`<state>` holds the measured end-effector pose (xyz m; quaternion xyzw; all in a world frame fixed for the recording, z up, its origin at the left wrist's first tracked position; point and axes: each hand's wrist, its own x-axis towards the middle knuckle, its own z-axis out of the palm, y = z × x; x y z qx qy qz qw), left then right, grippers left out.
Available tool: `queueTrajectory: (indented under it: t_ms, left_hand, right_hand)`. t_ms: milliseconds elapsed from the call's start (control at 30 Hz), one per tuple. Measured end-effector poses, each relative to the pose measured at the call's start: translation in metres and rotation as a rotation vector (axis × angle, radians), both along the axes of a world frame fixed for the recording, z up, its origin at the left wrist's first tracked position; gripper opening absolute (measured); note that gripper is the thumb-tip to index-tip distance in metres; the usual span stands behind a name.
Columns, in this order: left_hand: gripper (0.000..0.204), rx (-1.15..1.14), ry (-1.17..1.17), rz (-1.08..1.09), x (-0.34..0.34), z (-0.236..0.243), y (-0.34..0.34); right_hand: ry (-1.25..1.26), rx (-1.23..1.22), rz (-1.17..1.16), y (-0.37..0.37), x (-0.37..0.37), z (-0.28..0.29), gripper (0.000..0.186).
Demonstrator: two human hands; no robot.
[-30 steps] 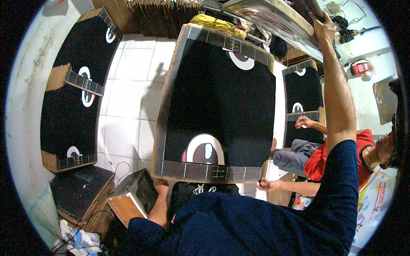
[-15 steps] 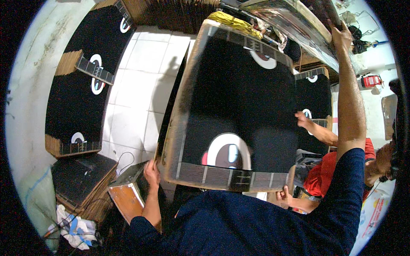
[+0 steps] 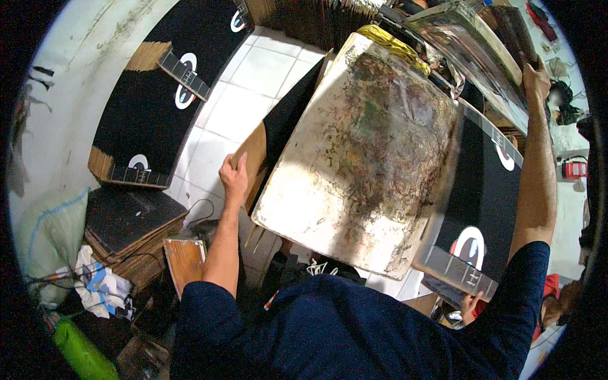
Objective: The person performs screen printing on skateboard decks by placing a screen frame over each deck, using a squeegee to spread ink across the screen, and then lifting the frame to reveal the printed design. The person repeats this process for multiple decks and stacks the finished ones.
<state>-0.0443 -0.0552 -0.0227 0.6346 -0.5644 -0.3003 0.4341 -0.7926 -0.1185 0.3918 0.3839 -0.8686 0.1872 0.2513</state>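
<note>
My left hand [image 3: 235,171] is closed on a board [image 3: 252,166] with a brown face and a black part, at the left side of a worn, paint-stained platen [image 3: 351,145]. My right arm reaches to the upper right, where my right hand [image 3: 535,79] grips the end of a raised screen frame [image 3: 456,47]. A black printed panel [image 3: 481,190] with eye graphics and grey gridded end bands is off the platen's right side, with a co-worker's hand [image 3: 470,304] at its lower edge.
Stacks of printed black panels [image 3: 130,120] line the left. Below them lie dark boards [image 3: 133,218], a wooden box [image 3: 185,263], cables and rags [image 3: 101,285]. A folded yellow cloth [image 3: 389,44] is behind the platen. A co-worker in red [image 3: 550,282] is at the right.
The printed panel has moved rightward off the platen with the co-worker's hand on it, baring the stained surface. My left hand has risen with a board at the platen's left.
</note>
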Motion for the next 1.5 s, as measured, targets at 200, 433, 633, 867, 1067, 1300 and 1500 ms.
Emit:
queueTrajectory:
  t_ms: [200, 433, 633, 867, 1067, 1300, 1500]
  left_hand:
    - [0.035, 0.022, -0.092, -0.032, 0.023, 0.001, 0.01]
    - [0.034, 0.418, -0.217, -0.033, 0.097, -0.061, 0.112]
    - [0.036, 0.634, -0.261, -0.154, 0.102, -0.096, 0.202]
    - [0.068, 1.028, -0.447, -0.321, 0.05, -0.118, 0.235]
    - [0.055, 1.041, -0.509, -0.262, 0.052, -0.126, 0.217]
    - [0.055, 0.932, -0.586, -0.284, 0.055, -0.109, 0.223]
    - [0.041, 1.014, -0.247, -0.256, 0.09, -0.125, 0.241]
  right_hand:
    - [0.124, 0.091, -0.084, -0.02, -0.05, 0.007, 0.084]
    - [0.159, 0.072, -0.025, -0.027, -0.079, 0.01, 0.076]
    - [0.162, 0.023, 0.058, -0.023, -0.074, 0.011, 0.073]
    - [0.176, -0.01, 0.089, -0.025, -0.082, 0.013, 0.07]
    - [0.175, -0.016, 0.12, -0.018, -0.094, 0.011, 0.067]
    - [0.181, -0.034, 0.146, -0.017, -0.098, 0.015, 0.064]
    - [0.194, -0.034, 0.179, -0.021, -0.099, 0.018, 0.061]
